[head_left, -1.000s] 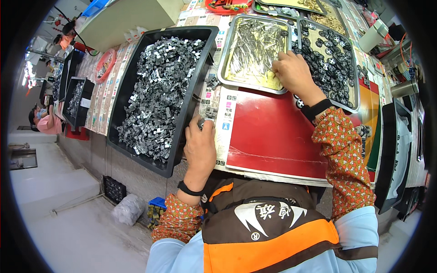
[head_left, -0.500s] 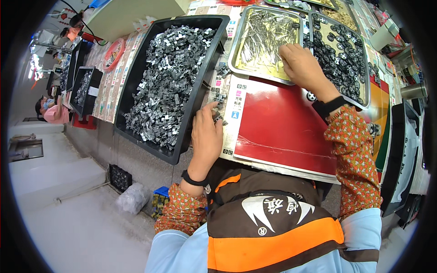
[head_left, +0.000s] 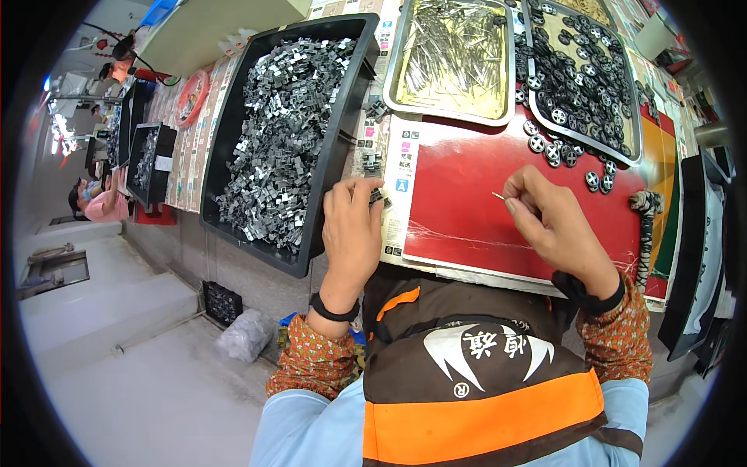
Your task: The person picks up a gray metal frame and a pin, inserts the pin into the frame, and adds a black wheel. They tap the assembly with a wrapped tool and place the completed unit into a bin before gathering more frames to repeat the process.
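Observation:
My right hand (head_left: pixel 551 218) is over the red sheet (head_left: pixel 467 179), with thumb and forefinger pinched on a thin metal pin (head_left: pixel 499 195). One end of the pin sticks out to the left. Beside the large black tray, my left hand (head_left: pixel 352 222) has its fingers curled around a small dark plastic part (head_left: pixel 378 196), mostly hidden by the fingertips. That black tray (head_left: pixel 302 261) is heaped with small black and grey clip-like parts. Beyond the sheet, a metal tray (head_left: pixel 447 114) holds many loose pins. Small black wheels (head_left: pixel 554 148) lie on the sheet's far right part.
A second metal tray (head_left: pixel 640 132) at the right is full of black wheels with pale spokes. A cord-wrapped tool (head_left: pixel 645 233) lies at the table's right. Further right stands a long black bin (head_left: pixel 696 257). At far left are a smaller black bin (head_left: pixel 162 167) and a person in pink (head_left: pixel 105 204).
My right hand has come back from the pin tray to the red sheet, now with a pin in its fingers. My left hand stays beside the black tray. The view has shifted slightly.

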A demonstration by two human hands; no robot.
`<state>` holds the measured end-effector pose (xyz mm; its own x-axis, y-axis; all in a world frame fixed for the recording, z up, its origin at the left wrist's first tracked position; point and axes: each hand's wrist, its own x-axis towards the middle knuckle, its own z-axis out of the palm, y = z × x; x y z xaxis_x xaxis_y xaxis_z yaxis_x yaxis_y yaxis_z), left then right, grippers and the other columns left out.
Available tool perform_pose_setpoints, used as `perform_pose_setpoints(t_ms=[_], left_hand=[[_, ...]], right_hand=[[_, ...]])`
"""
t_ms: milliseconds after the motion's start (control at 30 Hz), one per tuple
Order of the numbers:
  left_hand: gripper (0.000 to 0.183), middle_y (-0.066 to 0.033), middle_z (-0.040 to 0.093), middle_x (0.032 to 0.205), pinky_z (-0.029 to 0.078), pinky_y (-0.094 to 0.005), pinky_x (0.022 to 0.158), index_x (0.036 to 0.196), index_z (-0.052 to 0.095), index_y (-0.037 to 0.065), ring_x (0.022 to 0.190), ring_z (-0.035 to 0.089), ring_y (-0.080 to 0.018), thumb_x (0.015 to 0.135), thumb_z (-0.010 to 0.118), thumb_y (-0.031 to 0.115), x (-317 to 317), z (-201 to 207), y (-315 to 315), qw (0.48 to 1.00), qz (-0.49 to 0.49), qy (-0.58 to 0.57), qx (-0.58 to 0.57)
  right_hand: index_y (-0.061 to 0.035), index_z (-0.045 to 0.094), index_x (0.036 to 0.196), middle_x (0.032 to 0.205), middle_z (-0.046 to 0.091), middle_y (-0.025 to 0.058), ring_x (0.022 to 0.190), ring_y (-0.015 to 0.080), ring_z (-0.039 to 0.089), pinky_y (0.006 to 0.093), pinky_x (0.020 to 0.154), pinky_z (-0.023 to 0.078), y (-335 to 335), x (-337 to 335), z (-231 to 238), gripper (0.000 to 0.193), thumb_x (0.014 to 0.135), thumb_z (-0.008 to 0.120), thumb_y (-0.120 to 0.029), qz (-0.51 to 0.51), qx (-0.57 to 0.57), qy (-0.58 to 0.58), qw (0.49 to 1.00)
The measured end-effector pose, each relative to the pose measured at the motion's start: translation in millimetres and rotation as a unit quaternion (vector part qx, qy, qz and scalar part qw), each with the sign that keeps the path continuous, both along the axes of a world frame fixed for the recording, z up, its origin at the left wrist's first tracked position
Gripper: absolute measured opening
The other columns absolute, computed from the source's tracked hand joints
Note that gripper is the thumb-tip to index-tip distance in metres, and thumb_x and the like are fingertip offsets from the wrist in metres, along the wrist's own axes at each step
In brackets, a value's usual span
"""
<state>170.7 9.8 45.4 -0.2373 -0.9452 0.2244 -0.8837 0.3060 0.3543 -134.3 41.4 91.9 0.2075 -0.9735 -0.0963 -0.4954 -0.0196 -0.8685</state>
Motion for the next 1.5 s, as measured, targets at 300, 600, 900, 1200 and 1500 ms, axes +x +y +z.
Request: perform_pose_setpoints(t_ms=[300, 600, 900, 1200, 1500], left_hand=[[0.037, -0.0077, 0.068, 0.120, 0.056, -0.0254, 0.082, 0.140, 0.053, 0.003, 0.102, 0.065, -0.0099, 0.104, 0.062, 0.006, -25, 12, 15, 0.821, -0.070, 0.488, 0.288], [0.050, -0.0044, 0.067, 0.122, 0.050, -0.0238, 0.086, 0.153, 0.049, 0.002, 0.105, 0.062, -0.0079, 0.108, 0.061, 0.018, -58, 45, 26, 0.682, -0.126, 0.520, 0.498], [0.050, -0.0039, 0.066, 0.126, 0.051, -0.0229, 0.085, 0.154, 0.048, 0.000, 0.109, 0.061, -0.0064, 0.109, 0.059, 0.018, -70, 48, 28, 0.715, -0.183, 0.460, 0.494], [0.045, -0.0024, 0.062, 0.130, 0.047, -0.0228, 0.084, 0.153, 0.051, 0.004, 0.102, 0.055, -0.0061, 0.109, 0.056, 0.013, -72, 52, 32, 0.753, -0.204, 0.404, 0.477], [0.045, -0.0098, 0.068, 0.126, 0.052, -0.0255, 0.080, 0.148, 0.056, 0.001, 0.092, 0.062, -0.0093, 0.103, 0.059, 0.001, -78, 42, 38, 0.877, -0.315, 0.242, 0.270]], right_hand=[[-0.0023, 0.059, 0.106, 0.078, 0.061, 0.0084, 0.059, 0.0148, 0.055, 0.0300, 0.057, 0.043, 38, 15, -5, 0.007, 0.099, 0.061, -0.003, -0.032, -0.047, -0.137, 0.989], [-0.0035, 0.059, 0.106, 0.080, 0.064, 0.0123, 0.065, 0.0280, 0.065, 0.0382, 0.059, 0.049, 58, 16, 5, 0.011, 0.097, 0.063, 0.001, -0.059, -0.110, -0.126, 0.984], [-0.0028, 0.059, 0.106, 0.083, 0.068, 0.0157, 0.075, 0.0368, 0.071, 0.0448, 0.064, 0.053, 68, 12, 1, 0.011, 0.097, 0.065, -0.002, -0.056, -0.145, -0.080, 0.985], [-0.0023, 0.058, 0.106, 0.084, 0.068, 0.0164, 0.074, 0.0379, 0.070, 0.0459, 0.064, 0.053, 74, 10, -1, 0.009, 0.098, 0.062, -0.002, -0.044, -0.150, -0.053, 0.986], [-0.0028, 0.057, 0.106, 0.079, 0.064, 0.0145, 0.065, 0.0307, 0.065, 0.0382, 0.060, 0.047, 86, 12, -15, 0.008, 0.099, 0.058, 0.000, -0.075, -0.014, -0.161, 0.984]])
